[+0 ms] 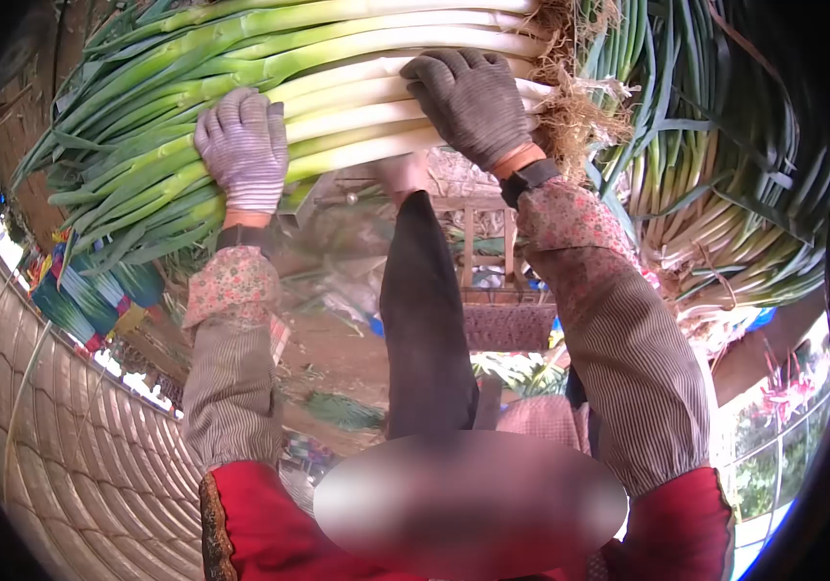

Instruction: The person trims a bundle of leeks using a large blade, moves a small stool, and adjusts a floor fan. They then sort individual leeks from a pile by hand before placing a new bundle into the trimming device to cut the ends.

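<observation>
Both my gloved hands press on a big bundle of long leeks [338, 73] with white stalks and green leaves, lying across the top of the view. My left hand [243, 147], in a pale striped glove, grips the stalks where white turns green. In a dark grey glove, my right hand [473, 102] clasps the white ends beside the tangled roots [575, 116]. Floral and striped sleeve covers run down both forearms. Another person's dark-sleeved arm [423, 310] reaches up between my arms, its hand [400, 174] just under the bundle.
A second heap of leeks [725, 203] lies at the right, roots toward the bundle. A woven basket wall [76, 455] curves along the lower left. A wooden frame [488, 242] and plastic sheeting [338, 281] sit behind the arms, with striped cloth [86, 300] at the left.
</observation>
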`<state>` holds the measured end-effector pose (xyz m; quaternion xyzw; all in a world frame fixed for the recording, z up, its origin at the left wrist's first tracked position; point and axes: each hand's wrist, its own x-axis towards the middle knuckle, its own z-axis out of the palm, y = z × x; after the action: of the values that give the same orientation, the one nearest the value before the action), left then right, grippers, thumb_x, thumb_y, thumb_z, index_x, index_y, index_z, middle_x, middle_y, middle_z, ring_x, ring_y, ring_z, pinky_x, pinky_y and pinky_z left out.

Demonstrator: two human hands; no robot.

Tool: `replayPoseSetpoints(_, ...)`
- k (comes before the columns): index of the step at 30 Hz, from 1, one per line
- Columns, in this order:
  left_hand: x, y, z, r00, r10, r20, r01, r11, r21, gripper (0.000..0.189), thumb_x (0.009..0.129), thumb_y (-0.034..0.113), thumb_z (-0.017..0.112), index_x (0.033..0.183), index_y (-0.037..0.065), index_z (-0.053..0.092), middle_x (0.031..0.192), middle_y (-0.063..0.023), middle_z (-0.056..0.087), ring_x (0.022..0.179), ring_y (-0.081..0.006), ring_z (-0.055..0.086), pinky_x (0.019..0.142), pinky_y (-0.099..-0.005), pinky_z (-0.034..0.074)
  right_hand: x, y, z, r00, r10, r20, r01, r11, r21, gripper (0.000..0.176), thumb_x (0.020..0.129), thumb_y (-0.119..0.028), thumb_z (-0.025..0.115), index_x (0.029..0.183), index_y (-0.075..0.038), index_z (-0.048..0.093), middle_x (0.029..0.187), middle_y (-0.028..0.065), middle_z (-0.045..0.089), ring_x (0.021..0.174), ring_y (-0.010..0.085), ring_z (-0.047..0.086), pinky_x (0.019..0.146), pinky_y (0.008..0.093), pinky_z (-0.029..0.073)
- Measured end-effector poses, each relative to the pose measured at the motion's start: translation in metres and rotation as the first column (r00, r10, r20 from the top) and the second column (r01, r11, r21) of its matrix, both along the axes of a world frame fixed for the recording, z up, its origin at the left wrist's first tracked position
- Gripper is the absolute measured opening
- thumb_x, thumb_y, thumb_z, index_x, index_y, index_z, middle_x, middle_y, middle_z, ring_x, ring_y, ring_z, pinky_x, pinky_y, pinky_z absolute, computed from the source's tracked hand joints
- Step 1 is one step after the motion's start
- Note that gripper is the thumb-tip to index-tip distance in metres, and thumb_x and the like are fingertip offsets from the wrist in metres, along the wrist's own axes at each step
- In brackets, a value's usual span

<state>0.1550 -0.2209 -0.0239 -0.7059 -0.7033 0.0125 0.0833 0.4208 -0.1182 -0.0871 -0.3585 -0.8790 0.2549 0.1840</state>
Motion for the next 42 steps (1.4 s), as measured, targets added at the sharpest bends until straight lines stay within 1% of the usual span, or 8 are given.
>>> replayPoseSetpoints(9,0.001,-0.024,0.025,0.98,-0.008,0.2,0.011,1.0,-0.018,0.016,0.09,0.023,0.069,0.1,0.011,0.065,0.11,-0.0062,0.065,0.105,-0.0281,0.06,0.101,-0.0448,0.041,0.001,-0.015,0.017,0.986,-0.111,0.127,0.114,0.993,-0.021,0.018,0.088,-0.029,0.069,0.102,-0.019,0.064,0.103,0.0007,0.068,0.094,0.0242,0.065,0.082,0.0441,0.046)
replayPoseSetpoints(11,0.002,-0.025,0.022,0.966,-0.024,0.258,0.015,0.999,0.036,0.016,0.091,0.025,0.069,0.099,0.011,0.067,0.107,-0.0053,0.065,0.102,-0.0278,0.06,0.099,-0.0441,0.041,0.001,-0.023,0.028,0.99,-0.131,0.055,0.131,0.991,-0.007,0.02,0.088,-0.03,0.07,0.102,-0.017,0.063,0.103,0.0003,0.068,0.094,0.0245,0.064,0.083,0.0438,0.045)
replayPoseSetpoints(16,-0.001,-0.004,0.01,0.991,0.01,0.134,-0.004,0.999,-0.051,0.02,0.089,0.024,0.071,0.102,0.01,0.066,0.106,-0.0049,0.065,0.099,-0.0303,0.06,0.093,-0.0455,0.043,-0.008,-0.016,0.004,0.984,-0.161,0.08,0.159,0.987,0.029,0.022,0.087,-0.031,0.07,0.1,-0.016,0.061,0.099,0.0013,0.067,0.088,0.0262,0.062,0.083,0.0427,0.044)
replayPoseSetpoints(20,0.002,-0.004,0.008,0.99,-0.018,0.141,0.015,1.0,0.025,0.019,0.089,0.021,0.071,0.103,0.01,0.066,0.106,-0.0061,0.065,0.099,-0.0319,0.06,0.092,-0.0461,0.043,-0.005,-0.014,0.008,0.988,-0.152,0.042,0.153,0.987,-0.041,0.02,0.085,-0.031,0.071,0.099,-0.019,0.063,0.102,0.0007,0.067,0.095,0.024,0.064,0.086,0.0418,0.043)
replayPoseSetpoints(27,-0.005,-0.006,0.006,0.979,-0.094,0.182,0.088,0.995,0.041,0.016,0.087,0.017,0.072,0.099,0.01,0.065,0.104,-0.0061,0.066,0.095,-0.0297,0.062,0.089,-0.0456,0.045,-0.003,-0.015,0.006,0.993,-0.12,0.0,0.12,0.993,0.02,0.024,0.083,-0.018,0.073,0.104,-0.015,0.062,0.1,0.0021,0.068,0.091,0.0251,0.063,0.083,0.042,0.043)
replayPoseSetpoints(30,-0.006,-0.004,0.011,0.966,-0.08,0.246,0.082,0.997,0.003,0.017,0.083,0.015,0.075,0.096,0.01,0.065,0.101,-0.0069,0.066,0.093,-0.0294,0.063,0.086,-0.044,0.045,-0.003,-0.018,-0.001,0.991,-0.133,-0.002,0.133,0.991,0.032,0.019,0.086,-0.024,0.07,0.103,-0.017,0.064,0.102,0.0012,0.068,0.093,0.024,0.062,0.084,0.0406,0.042)
replayPoseSetpoints(36,-0.011,0.002,0.026,0.916,-0.087,0.391,0.119,0.991,-0.058,0.017,0.081,0.011,0.075,0.094,0.007,0.065,0.1,-0.0106,0.066,0.095,-0.0332,0.062,0.084,-0.0434,0.045,-0.001,-0.019,-0.002,0.99,-0.123,-0.063,0.131,0.982,0.134,0.018,0.086,-0.019,0.071,0.103,-0.015,0.064,0.101,0.0018,0.069,0.093,0.0248,0.063,0.084,0.0397,0.042)
replayPoseSetpoints(42,-0.02,-0.01,0.022,0.894,-0.184,0.409,0.182,0.982,0.044,0.013,0.083,0.012,0.072,0.09,0.004,0.065,0.092,-0.0132,0.065,0.088,-0.0347,0.062,0.079,-0.0423,0.047,0.0,-0.029,-0.005,0.977,-0.113,-0.183,0.161,0.949,0.27,0.013,0.091,-0.022,0.066,0.1,-0.012,0.065,0.097,0.0061,0.068,0.09,0.0294,0.063,0.08,0.042,0.042)
